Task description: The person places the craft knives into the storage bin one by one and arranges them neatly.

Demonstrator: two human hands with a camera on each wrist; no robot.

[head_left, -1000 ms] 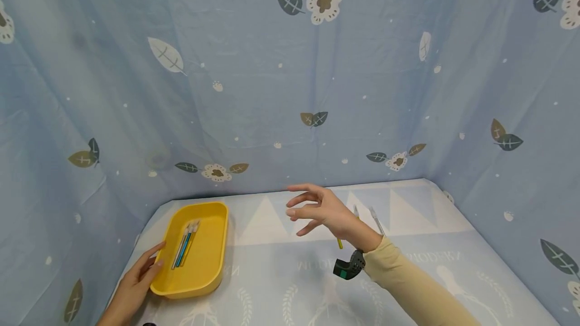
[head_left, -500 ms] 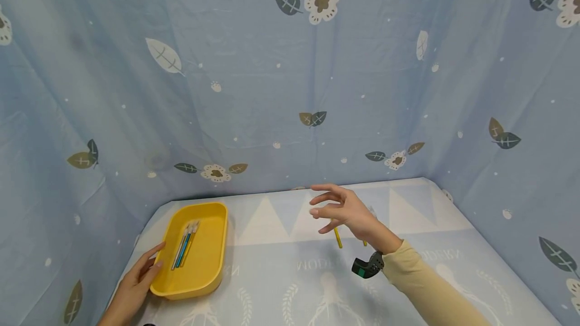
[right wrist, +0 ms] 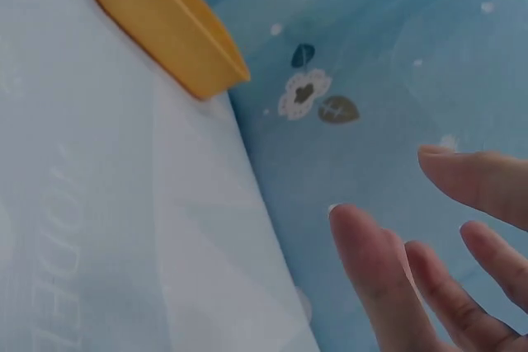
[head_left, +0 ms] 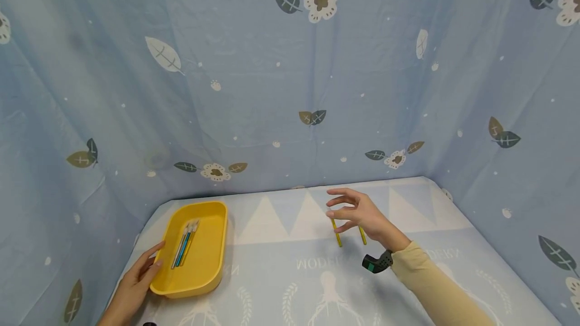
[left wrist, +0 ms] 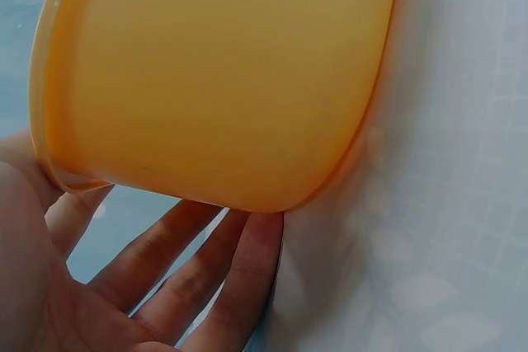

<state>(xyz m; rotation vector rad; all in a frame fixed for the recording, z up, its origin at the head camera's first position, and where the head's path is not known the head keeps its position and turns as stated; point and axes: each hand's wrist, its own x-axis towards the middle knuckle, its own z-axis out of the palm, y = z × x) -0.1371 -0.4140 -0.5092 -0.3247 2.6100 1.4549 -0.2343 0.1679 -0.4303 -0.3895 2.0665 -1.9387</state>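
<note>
My left hand (head_left: 136,278) grips the left side of a yellow tray (head_left: 210,250). The left wrist view has its thumb side at the rim and fingertips against the outer wall of the tray (left wrist: 223,88). Inside lie several slim pen-like tools (head_left: 185,245) with pale tips, silver, blue and yellow in colour. My right hand (head_left: 362,215) hovers over the table, thumb and fingers apart and loosely bent, holding nothing. Two slim yellow tools (head_left: 337,235) lie on the cloth below it, their far ends hidden by the hand.
A pale patterned cloth (head_left: 272,275) covers the table. Blue leaf-and-flower curtains (head_left: 254,89) rise along its back, left and right. A dark wrist-worn camera (head_left: 378,262) hangs at my right wrist.
My right hand has moved to the right and now hovers over the yellow tools, covering their upper ends. My left hand and the tray have stayed in place.
</note>
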